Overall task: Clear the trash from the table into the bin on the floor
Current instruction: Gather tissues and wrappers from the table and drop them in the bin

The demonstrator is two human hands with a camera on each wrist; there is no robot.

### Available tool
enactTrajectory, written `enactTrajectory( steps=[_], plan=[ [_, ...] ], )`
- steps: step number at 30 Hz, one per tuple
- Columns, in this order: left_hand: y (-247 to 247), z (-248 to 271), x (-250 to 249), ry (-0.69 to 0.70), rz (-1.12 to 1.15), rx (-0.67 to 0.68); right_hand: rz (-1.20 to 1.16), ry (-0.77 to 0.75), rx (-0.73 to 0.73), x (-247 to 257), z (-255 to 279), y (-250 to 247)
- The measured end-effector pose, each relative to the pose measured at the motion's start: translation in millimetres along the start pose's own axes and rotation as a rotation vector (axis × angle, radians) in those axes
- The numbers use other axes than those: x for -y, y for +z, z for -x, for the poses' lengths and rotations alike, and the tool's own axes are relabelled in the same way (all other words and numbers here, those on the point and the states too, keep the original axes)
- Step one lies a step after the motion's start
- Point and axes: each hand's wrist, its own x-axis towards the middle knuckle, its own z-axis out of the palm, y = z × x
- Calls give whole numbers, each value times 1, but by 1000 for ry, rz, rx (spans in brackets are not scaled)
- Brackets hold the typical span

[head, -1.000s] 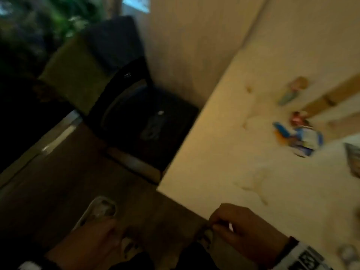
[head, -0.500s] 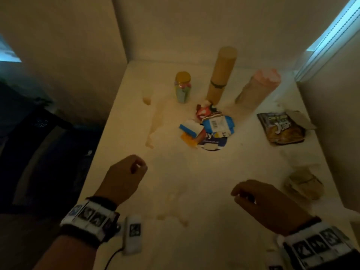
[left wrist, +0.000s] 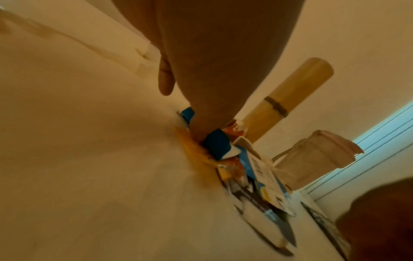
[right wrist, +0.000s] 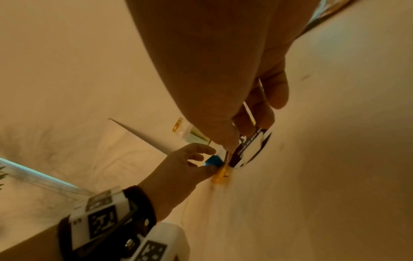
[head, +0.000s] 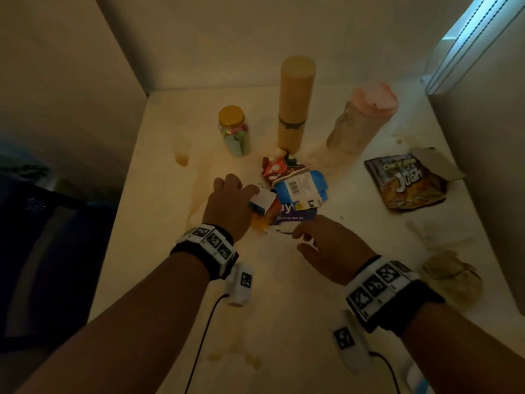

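Observation:
A heap of trash lies mid-table: a red wrapper, a blue carton piece with a barcode, a dark blue wrapper and an orange scrap. My left hand pinches a small blue-and-white carton scrap at the heap's left side; thumb and fingers close round the blue scrap in the right wrist view. My right hand pinches the dark wrapper's near edge. The dark bin stands on the floor left of the table.
Behind the heap stand a yellow-lidded jar, a tall tan tube and a pink-lidded shaker. A chip bag and a crumpled brown paper lie on the right. Walls close in the table's back and right.
The view swung from the bin on the floor back to the table. Both hands moved forward to the heap, and each has taken hold of a piece.

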Motion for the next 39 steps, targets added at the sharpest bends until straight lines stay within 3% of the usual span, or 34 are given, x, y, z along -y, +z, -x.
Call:
enactTrajectory(
  steps=[3,7,13,21,25,28,31,34,39],
  plan=[
    [-2,-3,7,26,17,11,46,-1,-50,12,-17,5],
    [-13,8,33,33,292,19,178,-58,-166,28,-46,13],
    [-43,13,48,-27,661,-17,289,-111,-70,47,-72,37],
    [-36,-14,6,57,464,3,278,-160,-165,44,-57,36],
    [-23,-36,-13,143,429,3,191,-24,-347,18,-51,10],
    [-19,-48,-28,235,328,-28,259,29,-250,-11,-57,3],
    [-13,-56,-36,229,234,-21,304,3,-170,-22,-52,9],
    [-10,-64,-39,181,212,-4,315,-22,-242,-23,-45,2],
    [-4,-73,-43,240,92,69,255,44,-366,-37,-57,-23]
  ],
)
